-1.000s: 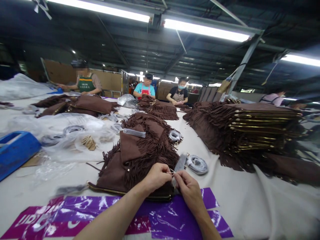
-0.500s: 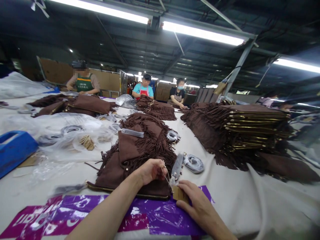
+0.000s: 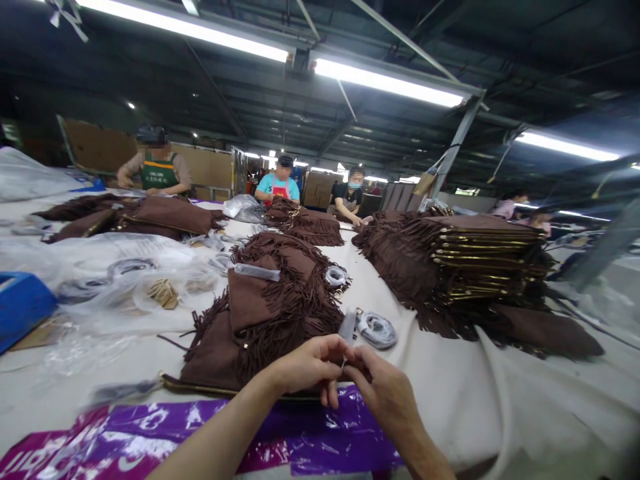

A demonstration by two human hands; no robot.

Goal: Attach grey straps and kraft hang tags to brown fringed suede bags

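Observation:
My left hand (image 3: pixel 313 365) and my right hand (image 3: pixel 387 387) meet fingertip to fingertip over the front edge of a brown fringed bag (image 3: pixel 210 347). Both are closed in a pinch on a thin tag string (image 3: pixel 344 362), of which only a short pale bit shows between the fingers. The tag itself is hidden. The bag lies flat with its gold zipper edge toward me, and another fringed bag overlaps it behind. Just beyond my fingers is a wrapped grey strip (image 3: pixel 349 325), beside a coiled grey strap (image 3: pixel 377 330).
Purple printed plastic (image 3: pixel 200 433) lies along the table's front. Stacked brown bags (image 3: pixel 480 260) rise at right. Clear plastic bags, a bundle of tags (image 3: pixel 164 293) and a blue bin (image 3: pixel 25 307) are at left. Several co-workers stand across the table.
My hands have come together; the right has moved up and left to the left hand's fingers. The brown tag, visible before, is now out of sight. The view has shifted slightly.

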